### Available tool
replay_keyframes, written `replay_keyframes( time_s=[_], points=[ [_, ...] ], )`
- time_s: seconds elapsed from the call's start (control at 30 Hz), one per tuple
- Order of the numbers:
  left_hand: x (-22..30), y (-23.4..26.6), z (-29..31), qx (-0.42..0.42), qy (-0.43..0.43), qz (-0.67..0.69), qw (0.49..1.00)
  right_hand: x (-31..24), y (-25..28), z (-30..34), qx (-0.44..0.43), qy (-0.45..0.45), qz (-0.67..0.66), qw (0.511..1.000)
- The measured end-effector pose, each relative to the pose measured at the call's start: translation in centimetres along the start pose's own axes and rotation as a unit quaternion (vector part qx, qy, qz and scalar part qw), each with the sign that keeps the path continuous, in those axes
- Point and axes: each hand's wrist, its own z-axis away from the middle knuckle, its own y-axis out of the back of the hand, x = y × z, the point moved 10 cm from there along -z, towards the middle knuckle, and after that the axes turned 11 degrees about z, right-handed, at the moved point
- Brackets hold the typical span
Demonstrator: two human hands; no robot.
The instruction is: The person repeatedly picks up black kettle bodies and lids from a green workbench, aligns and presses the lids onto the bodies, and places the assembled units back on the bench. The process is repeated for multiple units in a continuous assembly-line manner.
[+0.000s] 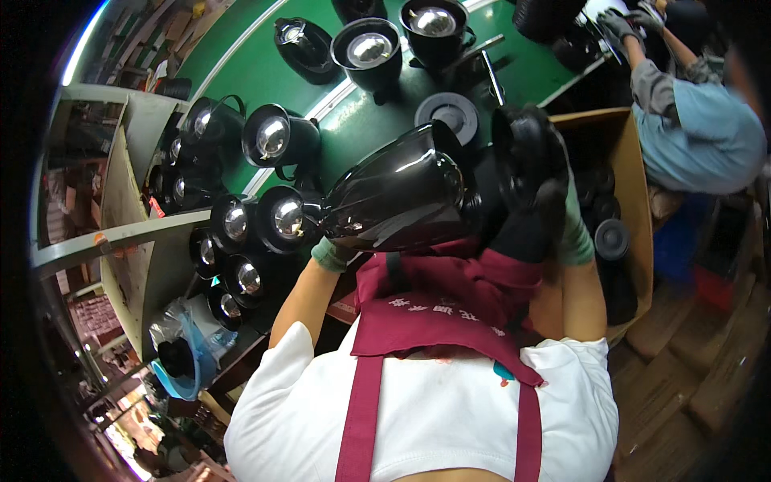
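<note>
A glossy black jug body (393,193) lies tilted on its side in front of my chest. My left hand (331,254), in a green-cuffed glove, supports it from beneath at its left end; the jug hides the fingers. At the jug's right end, my gloved right hand (552,197) is closed around a black round ribbed part (518,157). That part is dark and partly covered, so I cannot tell whether it touches the jug. Beyond the jug, a grey round disc (446,118) lies flat on the green worktable (353,132).
Several black jugs with silvery liners (273,138) stand left and ahead. A metal tool with a handle (491,76) lies beyond the disc. At right is a cardboard box (634,225) of black round parts; past it a co-worker in blue (707,136). A blue basin (189,361) is lower left.
</note>
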Motion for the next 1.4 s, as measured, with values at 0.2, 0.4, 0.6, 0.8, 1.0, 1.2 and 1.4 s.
replay_keyframes(
  time_s=[0.2,0.4,0.6,0.8,1.0,1.2,1.4],
  points=[
    [0.7,-0.4,0.4,-0.032,-0.011,-0.028,0.999,-3.7,-4.1,4.7,-0.009,-0.031,0.051,0.998],
    [1.2,-0.8,1.0,-0.052,-0.025,-0.057,0.997,-4.7,-4.0,6.4,0.013,0.006,0.05,0.999],
    [1.7,-1.2,1.7,-0.062,-0.042,-0.093,0.993,-4.9,-4.7,7.6,0.038,0.023,0.034,0.998],
    [2.7,-1.5,2.1,-0.086,-0.059,-0.153,0.983,-2.4,-4.6,7.9,0.026,-0.148,-0.006,0.989],
    [-3.4,1.1,2.0,-0.031,0.044,0.089,0.995,-3.6,-3.7,7.9,0.043,-0.084,0.104,0.99],
    [-6.0,-4.1,3.3,-0.134,0.222,0.167,0.951,-9.8,-6.1,6.9,-0.021,0.124,0.267,0.956],
    [-4.8,-2.8,1.4,-0.097,0.174,0.186,0.962,-5.9,-3.4,6.7,0.054,-0.115,0.038,0.991]
  ],
)
